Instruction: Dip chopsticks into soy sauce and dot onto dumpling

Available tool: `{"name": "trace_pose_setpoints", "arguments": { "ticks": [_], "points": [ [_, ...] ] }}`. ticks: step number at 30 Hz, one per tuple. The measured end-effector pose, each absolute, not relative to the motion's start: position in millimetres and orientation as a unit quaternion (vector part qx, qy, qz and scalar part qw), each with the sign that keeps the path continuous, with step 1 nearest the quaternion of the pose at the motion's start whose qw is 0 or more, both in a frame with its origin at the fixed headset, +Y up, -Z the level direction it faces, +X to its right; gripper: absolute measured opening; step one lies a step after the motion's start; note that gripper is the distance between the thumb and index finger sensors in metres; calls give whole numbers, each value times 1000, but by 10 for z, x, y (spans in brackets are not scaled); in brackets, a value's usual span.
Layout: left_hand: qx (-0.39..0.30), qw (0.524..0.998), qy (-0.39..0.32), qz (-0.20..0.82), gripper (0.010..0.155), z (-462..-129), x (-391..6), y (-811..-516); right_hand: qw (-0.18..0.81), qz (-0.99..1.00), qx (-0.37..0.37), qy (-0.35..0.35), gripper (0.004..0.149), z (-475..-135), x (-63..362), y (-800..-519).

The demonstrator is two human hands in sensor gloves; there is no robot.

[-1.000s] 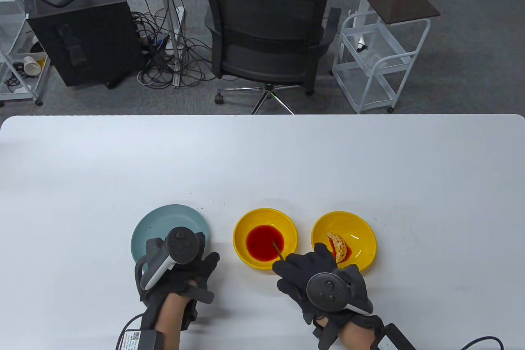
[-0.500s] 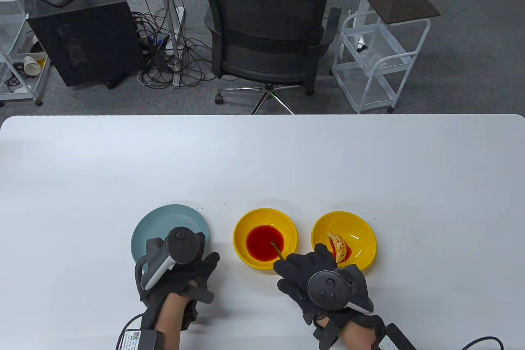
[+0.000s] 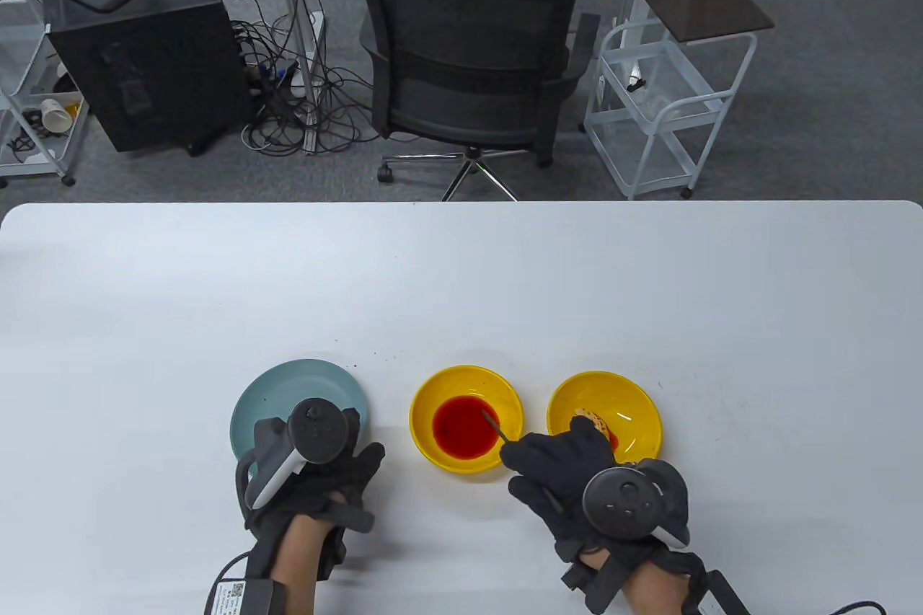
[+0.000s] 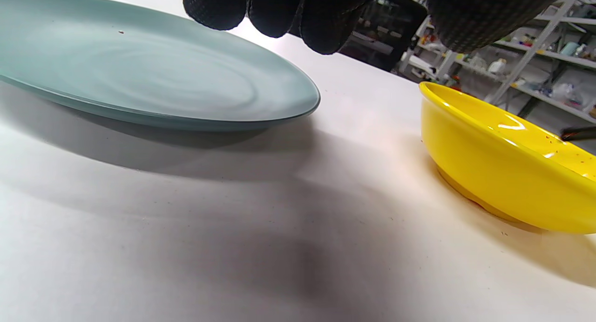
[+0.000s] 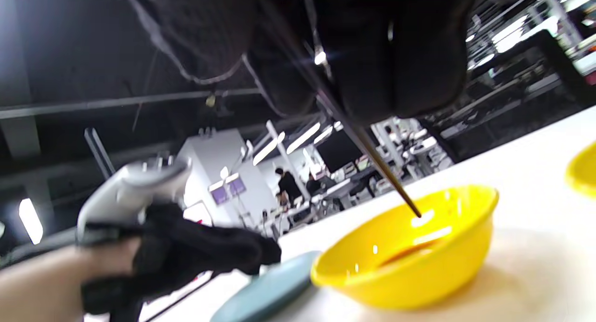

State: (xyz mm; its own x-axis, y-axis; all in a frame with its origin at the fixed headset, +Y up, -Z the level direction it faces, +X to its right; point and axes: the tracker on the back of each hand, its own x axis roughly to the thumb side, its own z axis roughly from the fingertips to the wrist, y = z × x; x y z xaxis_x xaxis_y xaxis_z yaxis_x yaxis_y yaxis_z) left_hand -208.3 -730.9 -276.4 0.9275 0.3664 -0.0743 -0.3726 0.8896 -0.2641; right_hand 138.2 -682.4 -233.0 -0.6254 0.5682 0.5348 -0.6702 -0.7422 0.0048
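Note:
My right hand grips dark chopsticks; their tips hang over the red sauce in the middle yellow bowl. In the right wrist view the chopsticks end just above the bowl, clear of the liquid. The right yellow bowl holds a dumpling with red sauce, mostly hidden behind my right hand. My left hand rests on the table at the near edge of a grey-blue plate; its fingertips hang over the plate and hold nothing.
A black office chair, a white wire cart and a black cabinet stand on the floor beyond the table's far edge.
My right hand has moved right and toward me, and now covers most of the dumpling. The chopstick tips have lifted out of the sauce. The left hand has stayed put.

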Motion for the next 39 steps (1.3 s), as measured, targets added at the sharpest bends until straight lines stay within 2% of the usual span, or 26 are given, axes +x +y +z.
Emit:
{"name": "trace_pose_setpoints", "arguments": {
  "ticks": [6, 14, 24, 39],
  "points": [
    [-138, 972, 10, 190, 77, -2766, -2076, -7309, 432, 875, 167, -138, 54, -2407, 1851, -6681],
    [-138, 972, 9, 192, 77, -2761, -2076, -7314, 410, 891, 58, -187, 54, -2444, 2209, -6630],
    [-139, 971, 11, 193, 77, -2764, -2083, -7315, 415, 894, 7, -167, 54, -2483, 2321, -6670],
    [-141, 971, 11, 193, 77, -2765, -2089, -7319, 417, 896, -13, -153, 54, -2473, 2377, -6638]
  ]
}}
